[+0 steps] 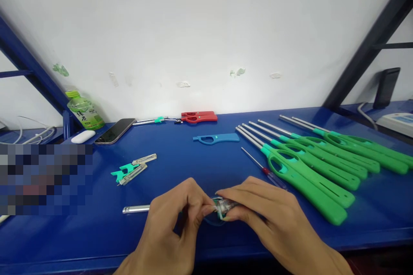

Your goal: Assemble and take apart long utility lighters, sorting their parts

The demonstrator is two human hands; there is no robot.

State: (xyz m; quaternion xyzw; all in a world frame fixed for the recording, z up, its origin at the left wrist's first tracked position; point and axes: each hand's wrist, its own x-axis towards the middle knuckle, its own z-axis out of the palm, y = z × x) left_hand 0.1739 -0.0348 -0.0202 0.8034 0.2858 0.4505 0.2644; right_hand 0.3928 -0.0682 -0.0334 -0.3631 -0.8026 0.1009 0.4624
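Close to the table's front edge, my right hand [271, 212] grips a clear plastic lighter tank [227, 205] between thumb and fingers. The fingertips of my left hand [176, 219] are pinched together against the tank's left end, at a small pale piece; what exactly they hold is too small to tell. A blue part shows beneath the fingers, mostly hidden. From behind my left hand a silver metal lighter tube [137, 209] sticks out leftward over the table. Farther left lie loose clear tanks [133, 175] with teal triggers [124, 172].
Several green long-neck lighters [309, 172] lie at right beside a screwdriver [271, 175]. A blue lighter shell [222, 138] lies mid-table, with red shells [199, 117] and metal rods [148, 121] behind. A phone [116, 131], white mouse [83, 136] and bottle [85, 111] stand back left.
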